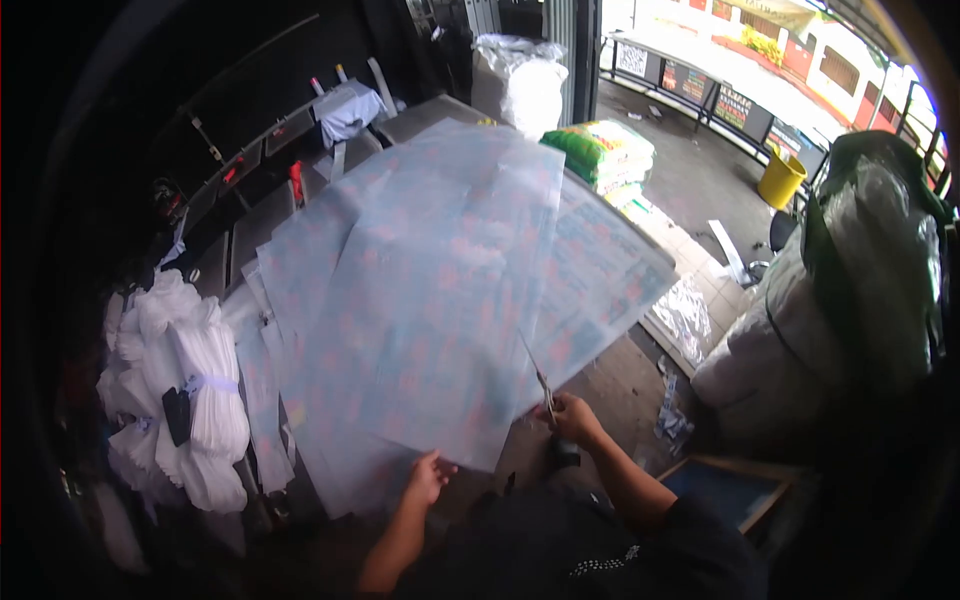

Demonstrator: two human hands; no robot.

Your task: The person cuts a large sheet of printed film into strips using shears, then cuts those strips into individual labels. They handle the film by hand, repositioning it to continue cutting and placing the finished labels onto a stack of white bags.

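Observation:
Large translucent sheets (pixel 430 290) with faint red and blue print lie overlapped across the table in front of me. My right hand (pixel 572 415) is closed around the handles of a pair of scissors (pixel 542 380), whose blades point away from me at the right edge of the top sheet. At the near edge of that sheet, my left hand (pixel 430 477) has its fingers curled, with the sheet's border pinched at the fingertips. Another printed sheet (pixel 600 280) sticks out underneath to the right.
Bundled white material (pixel 205 390) is piled on the left. Green and yellow sacks (pixel 600 155) stand beyond the table, near a yellow bucket (pixel 782 180). Big plastic-wrapped bags (pixel 800 310) stand at the right. A wood-framed screen (pixel 735 490) leans low at the right.

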